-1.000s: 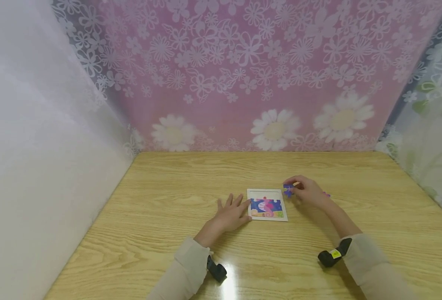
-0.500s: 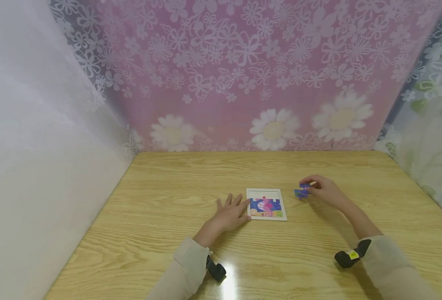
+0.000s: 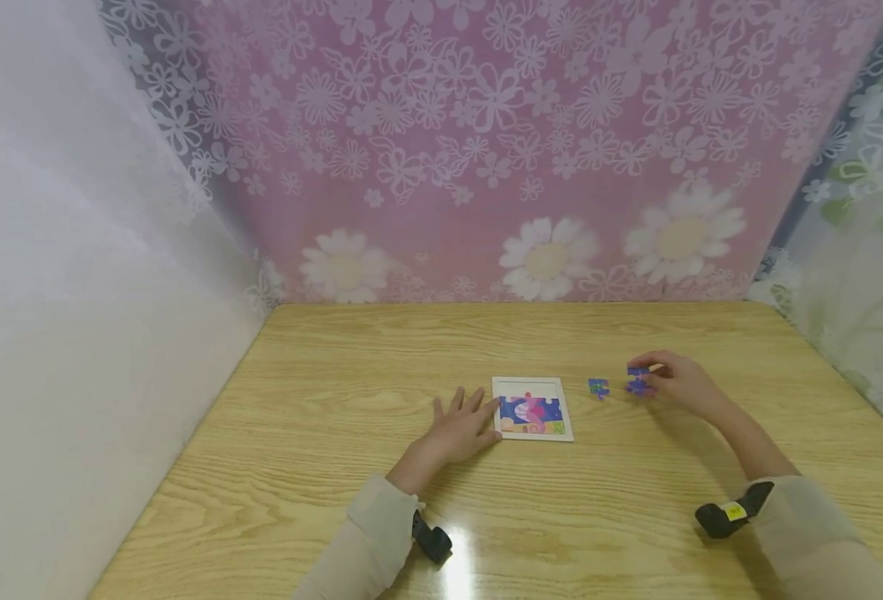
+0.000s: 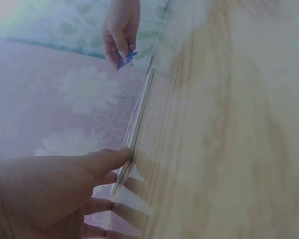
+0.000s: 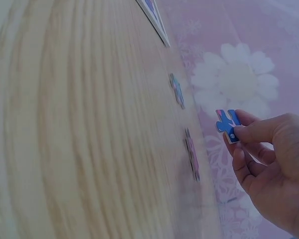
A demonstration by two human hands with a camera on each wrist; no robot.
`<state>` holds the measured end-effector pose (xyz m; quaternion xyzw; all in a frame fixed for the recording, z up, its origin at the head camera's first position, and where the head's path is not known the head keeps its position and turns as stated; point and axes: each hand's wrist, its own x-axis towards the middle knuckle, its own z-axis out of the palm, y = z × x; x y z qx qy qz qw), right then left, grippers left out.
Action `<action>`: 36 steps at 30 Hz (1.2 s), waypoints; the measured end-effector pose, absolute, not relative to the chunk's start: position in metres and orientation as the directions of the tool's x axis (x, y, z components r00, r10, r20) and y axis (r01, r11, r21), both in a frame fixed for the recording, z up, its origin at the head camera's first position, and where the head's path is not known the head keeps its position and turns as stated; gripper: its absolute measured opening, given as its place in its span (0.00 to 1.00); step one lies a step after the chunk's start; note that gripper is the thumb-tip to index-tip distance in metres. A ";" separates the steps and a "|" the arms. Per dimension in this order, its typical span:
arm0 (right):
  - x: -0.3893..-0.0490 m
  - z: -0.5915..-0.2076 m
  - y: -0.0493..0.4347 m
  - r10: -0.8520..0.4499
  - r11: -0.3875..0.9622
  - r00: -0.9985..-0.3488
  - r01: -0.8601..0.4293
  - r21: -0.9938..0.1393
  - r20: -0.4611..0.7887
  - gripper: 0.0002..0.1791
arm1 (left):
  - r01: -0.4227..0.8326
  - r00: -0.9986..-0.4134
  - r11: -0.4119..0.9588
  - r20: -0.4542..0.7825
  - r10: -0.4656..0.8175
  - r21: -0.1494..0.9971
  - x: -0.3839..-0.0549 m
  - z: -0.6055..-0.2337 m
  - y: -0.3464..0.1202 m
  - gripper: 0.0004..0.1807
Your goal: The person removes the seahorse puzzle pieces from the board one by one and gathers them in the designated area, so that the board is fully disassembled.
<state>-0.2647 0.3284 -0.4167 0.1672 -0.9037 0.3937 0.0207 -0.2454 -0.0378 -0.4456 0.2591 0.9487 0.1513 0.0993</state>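
My right hand (image 3: 677, 383) pinches a blue jigsaw piece (image 5: 228, 125) between thumb and fingers, raised over the right part of the table. Below it lies a pinkish jigsaw piece (image 5: 192, 154), partly covered by the held one in the head view. Another piece, blue and green (image 3: 598, 387), lies flat between that hand and the puzzle frame. The white square puzzle frame (image 3: 566, 408) has its lower part filled with a pink and blue picture; its upper part shows bare white. My left hand (image 3: 460, 429) lies with fingers spread, index finger and thumb touching the frame's left edge.
The wood-grain table (image 3: 321, 433) reaches back to a pink flowered curtain (image 3: 441, 208). A white wall (image 3: 97, 292) borders it on the left, and a green and white patterned sheet (image 3: 861, 267) on the right. Each wrist wears a black camera (image 3: 432, 540).
My right hand has moved right, away from the frame, carrying the jigsaw piece past the blue and green one to above the pinkish one. The left hand has stayed at the frame.
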 end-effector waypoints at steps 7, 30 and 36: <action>-0.263 -0.418 0.345 -0.278 0.700 -0.940 -0.338 -0.629 0.196 0.13 | 0.462 -0.845 0.821 -0.114 0.522 0.335 -0.247 -0.447 -0.038 0.32; -0.265 -0.435 0.387 -0.200 0.716 -0.970 -0.243 -0.654 0.142 0.14 | 0.467 -0.844 0.818 -0.108 0.526 0.337 -0.246 -0.446 -0.038 0.32; -0.266 -0.438 0.393 -0.180 0.715 -0.977 -0.211 -0.666 0.117 0.14 | 0.466 -0.844 0.817 -0.105 0.526 0.340 -0.245 -0.444 -0.038 0.32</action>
